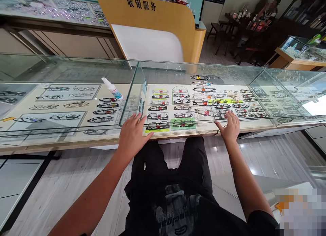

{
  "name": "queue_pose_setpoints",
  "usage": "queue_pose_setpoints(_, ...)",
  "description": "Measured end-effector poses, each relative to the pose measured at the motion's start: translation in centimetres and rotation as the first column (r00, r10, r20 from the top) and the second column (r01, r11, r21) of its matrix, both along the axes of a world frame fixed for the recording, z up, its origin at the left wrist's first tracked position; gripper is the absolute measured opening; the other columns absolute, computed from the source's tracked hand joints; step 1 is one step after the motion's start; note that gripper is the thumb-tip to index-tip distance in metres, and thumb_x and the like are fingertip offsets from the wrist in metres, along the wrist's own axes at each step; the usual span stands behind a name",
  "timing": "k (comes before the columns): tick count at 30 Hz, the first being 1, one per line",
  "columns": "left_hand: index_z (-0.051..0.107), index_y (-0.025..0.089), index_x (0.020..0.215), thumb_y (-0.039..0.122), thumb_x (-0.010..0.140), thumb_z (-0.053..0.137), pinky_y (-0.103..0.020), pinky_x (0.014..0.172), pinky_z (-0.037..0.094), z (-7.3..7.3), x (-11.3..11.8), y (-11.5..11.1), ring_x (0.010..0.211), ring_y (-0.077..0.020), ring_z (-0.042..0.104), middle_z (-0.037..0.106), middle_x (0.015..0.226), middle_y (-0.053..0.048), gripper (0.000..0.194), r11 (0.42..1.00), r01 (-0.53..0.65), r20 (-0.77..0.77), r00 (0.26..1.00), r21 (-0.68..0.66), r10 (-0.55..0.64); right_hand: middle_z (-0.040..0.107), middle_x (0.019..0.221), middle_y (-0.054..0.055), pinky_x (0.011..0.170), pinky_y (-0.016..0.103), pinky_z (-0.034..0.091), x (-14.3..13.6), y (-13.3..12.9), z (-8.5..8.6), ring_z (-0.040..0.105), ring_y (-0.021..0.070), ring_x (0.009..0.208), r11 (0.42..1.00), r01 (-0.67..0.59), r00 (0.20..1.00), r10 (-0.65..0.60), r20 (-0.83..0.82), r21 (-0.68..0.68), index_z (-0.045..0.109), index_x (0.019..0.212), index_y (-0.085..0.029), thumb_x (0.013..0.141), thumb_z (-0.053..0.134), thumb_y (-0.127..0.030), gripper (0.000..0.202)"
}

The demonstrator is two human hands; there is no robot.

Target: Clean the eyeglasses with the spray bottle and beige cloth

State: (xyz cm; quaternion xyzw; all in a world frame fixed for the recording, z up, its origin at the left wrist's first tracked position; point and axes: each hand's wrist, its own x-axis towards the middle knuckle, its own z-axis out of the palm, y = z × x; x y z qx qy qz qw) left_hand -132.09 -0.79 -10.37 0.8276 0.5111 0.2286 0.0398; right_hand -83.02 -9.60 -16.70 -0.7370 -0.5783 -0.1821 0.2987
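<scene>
My left hand lies flat on the front edge of a glass display case, fingers spread, beside an upright glass divider. My right hand rests farther right along the same edge, thumb apart from the fingers. Neither hand holds anything. Between them, inside the case, several eyeglasses sit in rows. One black-framed pair of glasses is on a green card, and another black pair is nearest my left hand. A white spray-like bottle leans toward the left of the divider.
Behind the case stands a curved wooden counter with a white panel. More glasses cases are at the back left and far right. A person is at a dark table in the back right. Grey plank floor lies below.
</scene>
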Motion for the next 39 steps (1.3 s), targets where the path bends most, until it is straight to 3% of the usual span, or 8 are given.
queue_pose_setpoints(5, 0.082, 0.027, 0.124, 0.044, 0.099, 0.067, -0.047, 0.101, 0.053, 7.9, 7.9, 0.9, 0.108, -0.0350, 0.073, 0.081, 0.108, -0.010, 0.034, 0.957, 0.270, 0.007, 0.963, -0.110, -0.271, 0.063, 0.160, 0.023, 0.131, 0.065, 0.037, -0.1, 0.1, -0.3, 0.054, 0.0401, 0.154, 1.000, -0.008, 1.000, 0.009, -0.004, 0.020, 0.055, 0.157, -0.017, 0.098, 0.069, -0.059, 0.073)
queue_pose_setpoints(8, 0.086, 0.024, 0.109, 0.036, 0.100, 0.066, -0.041, 0.093, 0.052, 10.5, 15.4, 2.8, 0.104, -0.0314, 0.074, 0.082, 0.104, -0.008, 0.025, 0.901, 0.411, -0.032, 0.908, -0.137, -0.418, 0.064, 0.159, 0.022, 0.131, 0.063, 0.038, -0.2, 0.2, -0.3, 0.055, 0.0389, 0.153, 0.999, -0.007, 1.000, 0.007, -0.003, 0.036, 0.057, 0.155, -0.017, 0.098, 0.070, -0.059, 0.072)
queue_pose_setpoints(13, 0.084, 0.020, 0.121, 0.033, 0.097, 0.070, -0.038, 0.086, 0.051, 10.6, 25.0, 5.8, 0.117, -0.0323, 0.074, 0.083, 0.122, -0.009, 0.030, 0.827, 0.511, -0.147, 0.822, -0.235, -0.550, 0.065, 0.158, 0.023, 0.128, 0.063, 0.040, -0.3, 0.4, -0.4, 0.056, 0.0395, 0.153, 0.999, -0.003, 1.000, 0.002, 0.026, 0.044, 0.057, 0.155, -0.017, 0.101, 0.064, -0.062, 0.070)
queue_pose_setpoints(20, 0.087, 0.022, 0.102, 0.028, 0.092, 0.072, -0.035, 0.080, 0.048, 9.4, 28.9, 7.0, 0.106, -0.0285, 0.075, 0.086, 0.104, -0.007, 0.020, 0.821, 0.476, -0.240, 0.797, -0.316, -0.554, 0.066, 0.157, 0.022, 0.129, 0.063, 0.040, -0.6, 0.7, -0.8, 0.057, 0.0397, 0.152, 0.997, -0.003, 0.999, -0.001, 0.051, 0.075, 0.057, 0.154, -0.016, 0.101, 0.065, -0.065, 0.072)
queue_pose_setpoints(26, 0.086, 0.023, 0.090, 0.029, 0.085, 0.075, -0.034, 0.069, 0.040, 10.1, 28.3, 7.0, 0.092, -0.0250, 0.073, 0.082, 0.088, -0.005, 0.014, 0.809, 0.474, -0.169, 0.817, -0.348, -0.551, 0.067, 0.155, 0.021, 0.128, 0.060, 0.042, -0.5, 0.9, -1.0, 0.058, 0.0390, 0.151, 0.996, 0.000, 0.998, -0.005, 0.055, 0.087, 0.058, 0.152, -0.016, 0.101, 0.064, -0.066, 0.071)
queue_pose_setpoints(31, 0.084, 0.022, 0.078, 0.045, 0.073, 0.092, -0.031, 0.062, 0.038, 11.6, 22.1, 9.7, 0.065, -0.0168, 0.061, 0.069, 0.068, -0.001, 0.025, 0.644, 0.598, 0.333, 0.801, -0.477, -0.497, 0.065, 0.157, 0.022, 0.129, 0.061, 0.039, -0.8, 0.5, -0.6, 0.056, 0.0391, 0.152, 0.998, -0.015, 1.000, 0.014, 0.023, 0.064, 0.056, 0.154, -0.017, 0.101, 0.064, -0.065, 0.072)
queue_pose_setpoints(35, 0.077, 0.017, 0.071, 0.041, 0.066, 0.099, -0.027, 0.057, 0.039, 10.2, 14.7, 14.0, 0.058, -0.0116, 0.054, 0.065, 0.066, -0.002, 0.034, 0.541, 0.678, 0.752, 0.648, -0.497, -0.122, 0.067, 0.153, 0.022, 0.124, 0.063, 0.042, -0.9, -0.1, 1.9, 0.057, 0.0428, 0.147, 0.998, -0.065, 0.998, 0.065, -0.018, 0.005, 0.062, 0.149, -0.019, 0.092, 0.074, -0.069, 0.077)
queue_pose_setpoints(39, 0.066, 0.018, 0.072, 0.035, 0.073, 0.097, -0.025, 0.056, 0.047, 7.1, 9.6, 17.2, 0.051, -0.0102, 0.054, 0.057, 0.057, 0.003, 0.035, 0.608, 0.611, 0.861, 0.380, -0.507, 0.337, 0.063, 0.158, 0.016, 0.115, 0.062, 0.047, -1.4, 0.6, 6.8, 0.057, 0.0424, 0.142, 0.966, -0.190, 0.981, 0.192, -0.002, -0.174, 0.064, 0.150, -0.026, 0.094, 0.073, -0.059, 0.065)
